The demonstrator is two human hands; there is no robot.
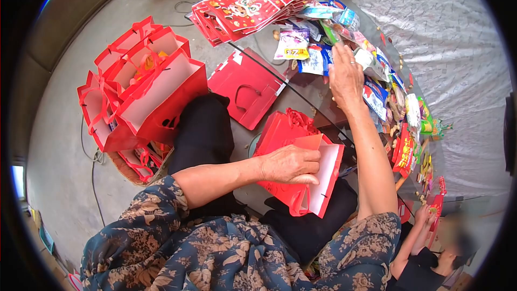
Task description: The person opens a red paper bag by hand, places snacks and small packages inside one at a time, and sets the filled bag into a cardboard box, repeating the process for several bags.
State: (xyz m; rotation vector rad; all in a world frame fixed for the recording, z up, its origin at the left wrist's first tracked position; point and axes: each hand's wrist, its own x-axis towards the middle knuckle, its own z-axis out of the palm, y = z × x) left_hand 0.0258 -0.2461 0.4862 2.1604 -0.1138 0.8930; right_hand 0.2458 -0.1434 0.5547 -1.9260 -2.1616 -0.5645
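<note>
My left hand [291,165] is closed on the upper edge of a red paper bag [329,175], whose white inside shows. The bag rests over my lap. Farther forward, my right hand [346,73] reaches over the pile of snack packets, its fingers stretched out beside a blue and white packet [314,61]. Nothing can be seen held in it. A purple and white packet [292,43] lies left of that one. More packets, among them a blue one [375,96] and a red one [403,150], spread along the table to the right.
Several open red bags [156,89] stand at my left over a wicker basket [126,170]. A stack of flat red bags [250,6] lies at the table's far end. A flat red bag [247,89] is near my knee. Another person [431,253] handles something at lower right.
</note>
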